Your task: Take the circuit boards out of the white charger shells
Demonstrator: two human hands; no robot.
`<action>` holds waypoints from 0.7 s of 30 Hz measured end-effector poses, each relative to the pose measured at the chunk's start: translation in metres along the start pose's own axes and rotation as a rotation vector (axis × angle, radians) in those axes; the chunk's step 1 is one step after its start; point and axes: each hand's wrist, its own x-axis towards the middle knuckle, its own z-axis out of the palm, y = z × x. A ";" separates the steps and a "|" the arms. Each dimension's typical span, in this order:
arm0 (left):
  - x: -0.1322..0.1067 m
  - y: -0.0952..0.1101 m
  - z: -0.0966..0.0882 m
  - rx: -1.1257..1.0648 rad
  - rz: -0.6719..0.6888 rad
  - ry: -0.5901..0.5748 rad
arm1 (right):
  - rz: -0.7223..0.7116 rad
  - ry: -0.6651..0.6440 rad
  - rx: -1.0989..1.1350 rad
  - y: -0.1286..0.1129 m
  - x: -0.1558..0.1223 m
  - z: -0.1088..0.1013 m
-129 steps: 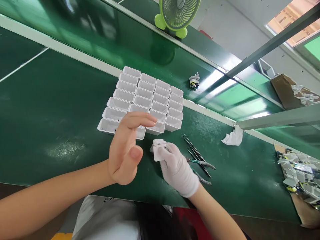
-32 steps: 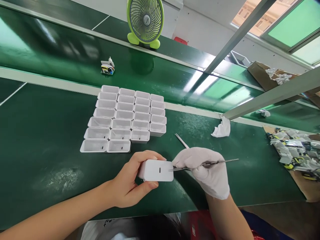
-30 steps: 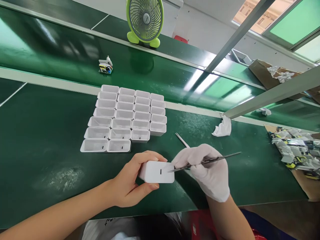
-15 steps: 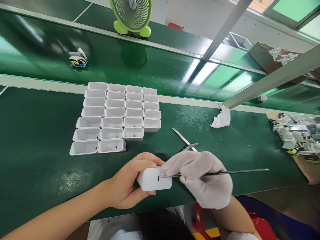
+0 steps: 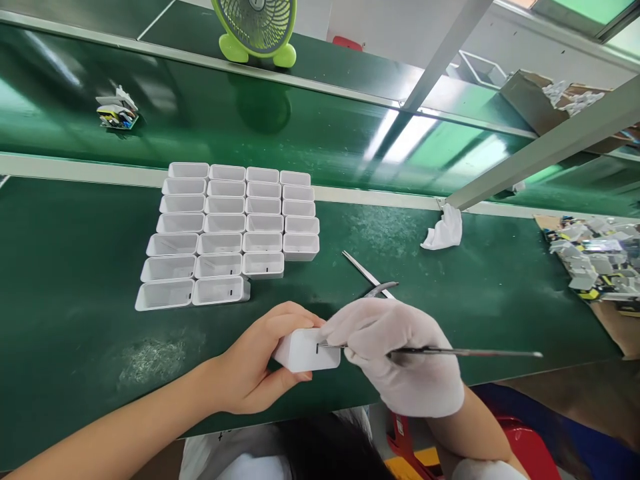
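Note:
My bare left hand point(image 5: 265, 353) grips a white plastic housing point(image 5: 310, 357) by its sides, thumb below and fingers above. A short dark slot shows in the face turned towards me. My gloved right hand point(image 5: 400, 353) is closed round a slim metal hand tool point(image 5: 490, 353), its kind unclear. The tool's tip is at the slot, and its long shank points right. The gloved fingertips are against or very close to the housing's upper right edge. Beyond the right hand lie a straight silvery tool point(image 5: 361, 267) and a curved grey piece point(image 5: 385, 288), partly hidden by the glove.
Rows of white open-topped housings point(image 5: 219, 243) stand left on the green bench point(image 5: 75, 353). A crumpled white cloth or glove point(image 5: 445, 229) lies by the slanted post point(image 5: 530, 140). Electronic parts point(image 5: 595, 257) cover cardboard at right. A green fan point(image 5: 257, 27) stands on the shelf.
The tool's shank has tilted slightly, its far end a little lower. Both hands keep their hold on the housing and tool. The view has shifted a little.

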 end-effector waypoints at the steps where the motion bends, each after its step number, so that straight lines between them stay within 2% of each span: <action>1: -0.001 0.000 0.000 0.007 -0.011 -0.002 | -0.016 0.003 -0.033 0.000 -0.001 0.000; 9: -0.002 0.004 -0.002 0.061 -0.062 -0.026 | -0.130 -0.089 -0.346 0.006 -0.006 -0.007; 12: -0.002 0.003 -0.003 0.037 -0.067 -0.008 | -0.180 -0.062 -0.452 0.006 -0.005 -0.007; 14: -0.002 0.002 -0.003 0.039 -0.076 -0.003 | -0.215 -0.092 -0.447 0.004 -0.003 -0.007; 16: -0.002 0.002 -0.003 0.020 -0.090 -0.009 | -0.218 -0.126 -0.319 0.002 -0.001 -0.007; 17: -0.001 0.003 -0.002 -0.002 -0.099 -0.009 | -0.191 -0.100 -0.213 0.000 0.001 -0.009; 19: -0.001 0.006 -0.002 -0.066 -0.123 0.015 | -0.052 0.079 -0.055 0.000 0.006 -0.014; 21: 0.001 0.010 -0.002 -0.128 -0.145 0.069 | 0.183 0.258 -0.147 0.006 0.012 -0.021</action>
